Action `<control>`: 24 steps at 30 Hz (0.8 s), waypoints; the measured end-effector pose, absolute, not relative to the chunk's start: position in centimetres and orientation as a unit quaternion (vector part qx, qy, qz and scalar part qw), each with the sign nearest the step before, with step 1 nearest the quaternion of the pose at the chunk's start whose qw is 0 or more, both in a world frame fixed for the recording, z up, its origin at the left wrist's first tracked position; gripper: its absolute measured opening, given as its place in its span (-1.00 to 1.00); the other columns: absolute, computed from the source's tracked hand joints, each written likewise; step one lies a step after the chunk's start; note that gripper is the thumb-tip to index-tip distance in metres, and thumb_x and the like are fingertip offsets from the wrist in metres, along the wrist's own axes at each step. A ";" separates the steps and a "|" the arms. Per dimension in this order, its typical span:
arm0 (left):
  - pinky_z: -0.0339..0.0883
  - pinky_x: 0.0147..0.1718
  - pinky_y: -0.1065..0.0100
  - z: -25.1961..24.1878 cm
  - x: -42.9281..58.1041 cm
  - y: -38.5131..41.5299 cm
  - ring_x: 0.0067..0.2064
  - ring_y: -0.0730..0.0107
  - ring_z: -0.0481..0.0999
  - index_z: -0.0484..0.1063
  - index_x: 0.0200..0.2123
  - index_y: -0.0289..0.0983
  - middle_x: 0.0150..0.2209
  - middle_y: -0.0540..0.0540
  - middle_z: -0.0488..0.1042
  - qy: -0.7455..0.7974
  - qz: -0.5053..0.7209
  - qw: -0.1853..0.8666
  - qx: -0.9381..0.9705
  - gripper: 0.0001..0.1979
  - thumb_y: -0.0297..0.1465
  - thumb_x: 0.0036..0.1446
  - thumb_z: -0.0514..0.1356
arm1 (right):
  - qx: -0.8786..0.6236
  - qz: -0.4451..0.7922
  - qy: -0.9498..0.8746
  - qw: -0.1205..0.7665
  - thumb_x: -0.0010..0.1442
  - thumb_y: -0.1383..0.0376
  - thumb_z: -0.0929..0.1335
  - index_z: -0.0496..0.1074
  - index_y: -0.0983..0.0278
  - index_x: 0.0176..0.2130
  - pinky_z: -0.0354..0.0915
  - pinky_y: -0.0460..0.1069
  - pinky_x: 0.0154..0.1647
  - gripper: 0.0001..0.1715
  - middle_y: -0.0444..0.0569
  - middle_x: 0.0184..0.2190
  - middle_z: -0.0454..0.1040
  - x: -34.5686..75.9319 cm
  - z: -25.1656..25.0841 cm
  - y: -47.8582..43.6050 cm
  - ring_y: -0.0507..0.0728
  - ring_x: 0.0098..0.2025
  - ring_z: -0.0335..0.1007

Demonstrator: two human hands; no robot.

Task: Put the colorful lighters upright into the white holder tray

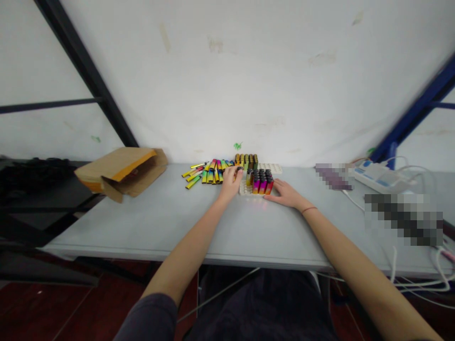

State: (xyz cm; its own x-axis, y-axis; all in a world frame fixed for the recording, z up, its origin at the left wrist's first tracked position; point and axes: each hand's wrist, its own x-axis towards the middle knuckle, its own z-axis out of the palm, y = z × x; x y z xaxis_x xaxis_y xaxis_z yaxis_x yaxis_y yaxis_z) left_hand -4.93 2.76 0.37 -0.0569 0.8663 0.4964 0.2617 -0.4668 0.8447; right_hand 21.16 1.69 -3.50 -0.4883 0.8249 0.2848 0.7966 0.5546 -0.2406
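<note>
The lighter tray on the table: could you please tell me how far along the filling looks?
Partly done. A back block and a front block of lighters already stand in the white tray. The left hand reaches the tray's left edge; the right hand rests flat beside it. A loose pile of lighters lies to the left, and empty slots show.

1. No words, brands or numbers readable anywhere.
2. Green mark (237, 145) on the wall (249, 71) above the far edge of the desk (159, 227): a scribble, not legible.
3. Lighters (212, 174) by the far edge: colour bands only, any print too small.
4. Cardboard box (117, 170) at the far left corner: no print to make out.
5. White power strip (377, 177) towards the far right corner: blue patches, lettering unreadable.
</note>
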 end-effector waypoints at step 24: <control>0.38 0.04 0.27 -0.5 -5.7 3.2 -0.06 0.29 0.53 0.48 0.05 -0.23 -0.08 -0.14 0.49 0.397 0.416 0.128 0.808 -0.70 -0.38 0.27 0.16 | -0.477 0.034 -0.862 0.166 0.29 -0.22 0.26 0.37 0.35 0.18 0.28 0.29 0.21 -0.18 0.27 0.14 0.46 20.8 -2.7 1.1 0.44 0.16 0.39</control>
